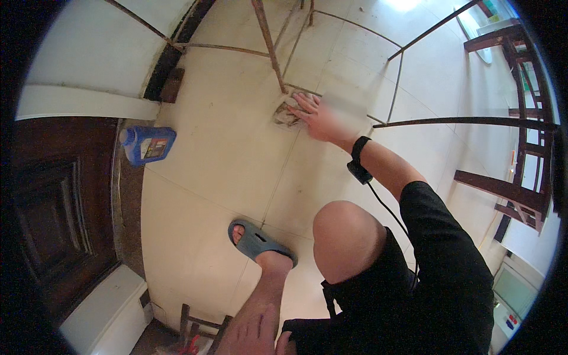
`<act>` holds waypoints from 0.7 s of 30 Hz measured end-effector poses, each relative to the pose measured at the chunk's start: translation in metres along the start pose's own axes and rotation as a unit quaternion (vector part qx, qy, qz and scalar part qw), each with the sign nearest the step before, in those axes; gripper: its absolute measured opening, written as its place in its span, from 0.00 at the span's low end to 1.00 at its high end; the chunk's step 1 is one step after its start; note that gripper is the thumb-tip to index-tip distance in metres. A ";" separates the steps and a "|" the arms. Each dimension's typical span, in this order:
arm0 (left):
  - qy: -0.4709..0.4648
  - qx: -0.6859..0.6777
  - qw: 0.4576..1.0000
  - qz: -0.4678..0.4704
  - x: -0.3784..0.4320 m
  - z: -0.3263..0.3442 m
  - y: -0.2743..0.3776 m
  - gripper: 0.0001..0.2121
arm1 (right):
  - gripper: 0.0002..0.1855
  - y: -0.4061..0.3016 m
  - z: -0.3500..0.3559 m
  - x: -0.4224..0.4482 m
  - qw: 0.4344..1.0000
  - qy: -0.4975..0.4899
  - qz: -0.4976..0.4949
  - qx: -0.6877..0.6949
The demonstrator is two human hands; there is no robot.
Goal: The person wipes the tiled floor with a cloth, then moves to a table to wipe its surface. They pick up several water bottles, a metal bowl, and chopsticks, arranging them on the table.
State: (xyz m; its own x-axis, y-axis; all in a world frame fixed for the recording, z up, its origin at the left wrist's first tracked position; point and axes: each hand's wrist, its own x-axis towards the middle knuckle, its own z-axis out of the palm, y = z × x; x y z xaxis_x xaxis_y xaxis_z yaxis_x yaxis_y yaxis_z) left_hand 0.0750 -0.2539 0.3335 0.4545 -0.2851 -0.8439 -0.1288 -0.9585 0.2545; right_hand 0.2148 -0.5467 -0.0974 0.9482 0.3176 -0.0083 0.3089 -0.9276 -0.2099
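Note:
My right hand (313, 116) reaches down to the tiled floor (213, 168), palm down with the fingers spread. Under its fingertips is a crumpled, dirty pale cloth (286, 113), pressed against the floor. The cloth lies at the foot of a rusty metal leg (269, 44). This leg belongs to a thin metal frame (401, 75) with low bars near the floor. Around my right wrist is a black band (360, 151) with a small box and a cable. A blurred patch hides part of the hand's far side. At the bottom edge, a sliver of skin may be my left hand.
On the left, a blue plastic jug (151, 144) with a label stands beside a dark wooden door (57, 191). Dark wooden furniture (526, 133) is at the right. A small stool (202, 324) stands near my slippered foot (259, 242). My bent knee (346, 239) is below my arm.

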 end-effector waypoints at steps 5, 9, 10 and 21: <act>0.011 0.000 1.000 0.012 -0.001 0.004 -0.004 0.26 | 0.31 0.001 -0.003 0.036 0.991 0.041 0.131 0.001; 0.021 -0.003 1.000 0.016 0.000 0.007 -0.006 0.26 | 0.30 -0.008 0.004 0.030 0.987 0.071 0.139 -0.035; 0.024 -0.003 1.000 0.020 -0.001 0.006 -0.006 0.26 | 0.30 -0.008 0.011 0.023 0.988 0.065 0.135 -0.042; -0.008 0.000 1.000 0.005 -0.009 -0.002 -0.021 0.27 | 0.32 0.005 0.015 0.068 0.961 0.099 0.258 -0.010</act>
State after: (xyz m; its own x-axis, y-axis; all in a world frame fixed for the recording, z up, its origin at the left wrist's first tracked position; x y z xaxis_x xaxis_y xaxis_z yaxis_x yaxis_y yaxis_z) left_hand 0.0752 -0.2314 0.3365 0.4389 -0.2947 -0.8488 -0.1331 -0.9556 0.2630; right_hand 0.2801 -0.5265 -0.1138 0.9704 -0.2276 0.0806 -0.2067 -0.9558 -0.2091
